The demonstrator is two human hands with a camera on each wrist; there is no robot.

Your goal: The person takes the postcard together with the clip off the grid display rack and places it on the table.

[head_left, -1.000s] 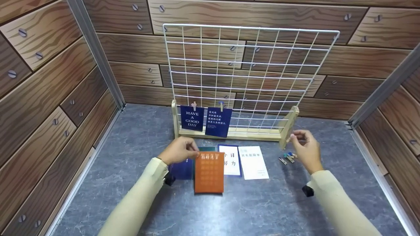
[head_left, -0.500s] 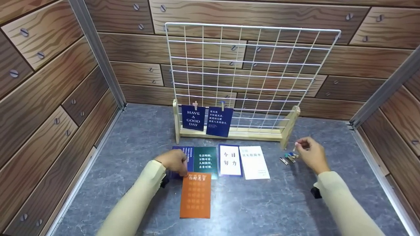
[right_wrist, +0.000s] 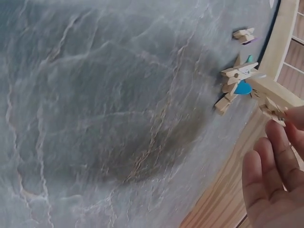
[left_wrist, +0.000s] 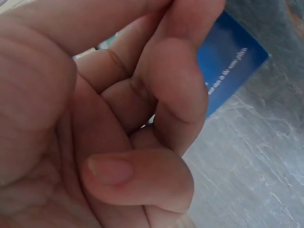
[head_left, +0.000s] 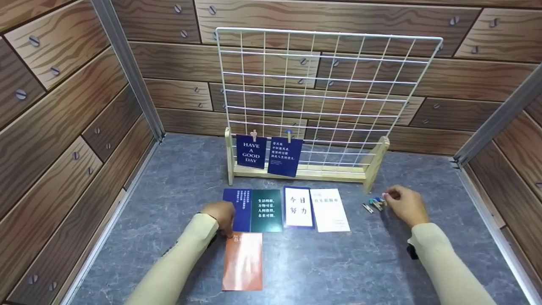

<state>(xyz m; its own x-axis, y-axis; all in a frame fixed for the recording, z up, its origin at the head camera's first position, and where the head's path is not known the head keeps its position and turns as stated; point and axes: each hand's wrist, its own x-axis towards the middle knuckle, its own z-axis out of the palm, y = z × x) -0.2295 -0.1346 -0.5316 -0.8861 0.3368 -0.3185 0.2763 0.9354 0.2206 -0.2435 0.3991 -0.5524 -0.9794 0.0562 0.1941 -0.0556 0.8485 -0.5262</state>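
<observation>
In the head view my left hand (head_left: 221, 214) pinches the top left corner of an orange card (head_left: 242, 262), which lies flat and close over the table with glare across it. The left wrist view shows curled fingers (left_wrist: 178, 85) with a blue card (left_wrist: 232, 61) behind them; the orange card is outside that view. My right hand (head_left: 407, 205) pinches a small wooden clothespin (right_wrist: 272, 111) between thumb and fingertips. Beside it lies a little pile of clothespins (right_wrist: 237, 78), one with a blue decoration.
A white wire grid (head_left: 322, 80) on a wooden stand (head_left: 330, 174) carries two clipped navy cards (head_left: 285, 157). Before it lie a blue card (head_left: 237, 212), a green card (head_left: 266, 222), a blue-bordered card (head_left: 298, 218) and a white card (head_left: 332, 218). Wood-patterned walls surround the table.
My left hand has moved the orange card left and toward the front, off the row of cards. My right hand has moved away from the stand's right foot, down beside the pile, still holding the clothespin.
</observation>
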